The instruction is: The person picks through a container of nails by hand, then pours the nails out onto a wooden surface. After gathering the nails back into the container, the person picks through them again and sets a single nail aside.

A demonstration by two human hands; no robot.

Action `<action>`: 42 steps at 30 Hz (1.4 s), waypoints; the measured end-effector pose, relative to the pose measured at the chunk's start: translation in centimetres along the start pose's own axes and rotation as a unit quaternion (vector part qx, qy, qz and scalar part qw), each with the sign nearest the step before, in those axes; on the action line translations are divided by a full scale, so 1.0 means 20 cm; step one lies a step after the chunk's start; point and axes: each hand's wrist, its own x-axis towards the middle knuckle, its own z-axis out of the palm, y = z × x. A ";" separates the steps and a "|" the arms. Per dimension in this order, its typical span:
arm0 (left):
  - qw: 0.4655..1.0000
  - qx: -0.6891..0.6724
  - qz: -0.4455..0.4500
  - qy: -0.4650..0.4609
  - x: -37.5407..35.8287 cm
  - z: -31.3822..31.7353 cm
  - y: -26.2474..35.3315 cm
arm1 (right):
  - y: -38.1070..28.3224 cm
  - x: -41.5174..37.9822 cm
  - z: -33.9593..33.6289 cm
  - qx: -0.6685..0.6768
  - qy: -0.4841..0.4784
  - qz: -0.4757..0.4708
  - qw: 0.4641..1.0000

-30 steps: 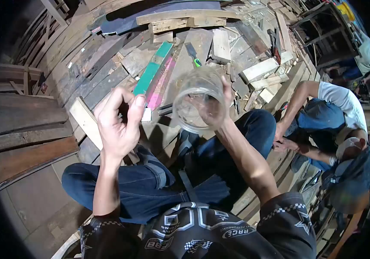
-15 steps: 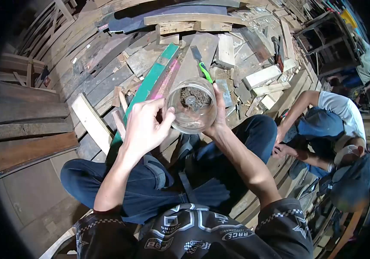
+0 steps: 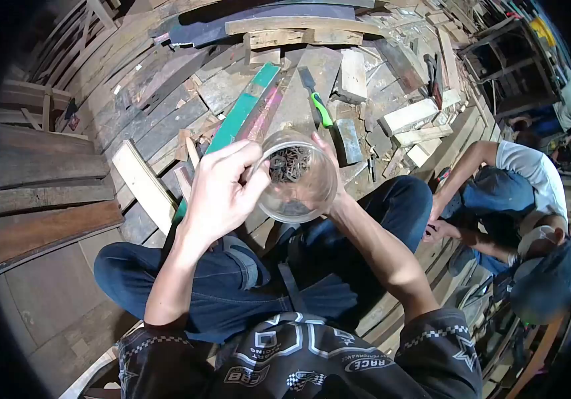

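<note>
Wood scraps [image 3: 408, 118] crowd the floor [image 3: 109, 86]; a person [image 3: 535, 163] leans toward its right edge. The right hand [image 3: 332, 157] holds a jar [image 3: 304, 199] of nails [image 3: 290, 163], the left hand [image 3: 224, 191] curled narrow at its side.

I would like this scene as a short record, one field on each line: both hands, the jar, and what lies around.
right hand: grips the side of the clear jar
left hand: fingers curled at the jar's left rim; whether they pinch anything is unclear
jar: tilted, mouth toward the camera
contents: small dark nail-like pieces
beyond the jar: green-handled chisel, green strip, scattered wood
right side: seated co-worker, white shirt
</note>
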 end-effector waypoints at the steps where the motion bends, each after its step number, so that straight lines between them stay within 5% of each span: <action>1: 1.000 0.000 0.002 0.003 0.00 0.00 0.00 | 0.00 0.00 0.01 -0.007 0.003 0.002 1.000; 8: 1.000 -0.009 0.004 -0.002 0.01 -0.01 -0.02 | -0.06 -0.02 0.05 -0.014 0.022 -0.034 0.999; 19: 0.993 -0.010 -0.118 -0.003 0.03 -0.11 0.00 | -0.13 -0.07 0.07 0.057 0.061 -0.087 0.993; 33: 0.991 0.020 -0.134 -0.010 0.02 -0.09 -0.02 | -0.13 -0.07 0.09 0.023 0.094 -0.096 0.991; 39: 0.993 -0.001 -0.116 -0.002 0.01 -0.09 -0.02 | -0.17 -0.12 0.12 0.069 0.086 -0.192 0.975; 41: 0.993 -0.004 -0.115 0.006 0.01 -0.09 -0.02 | -0.22 -0.06 -0.12 0.164 -0.080 -0.198 0.963; 42: 0.993 -0.013 -0.114 0.011 0.01 -0.09 -0.02 | -0.21 -0.06 -0.10 0.164 -0.087 -0.205 0.961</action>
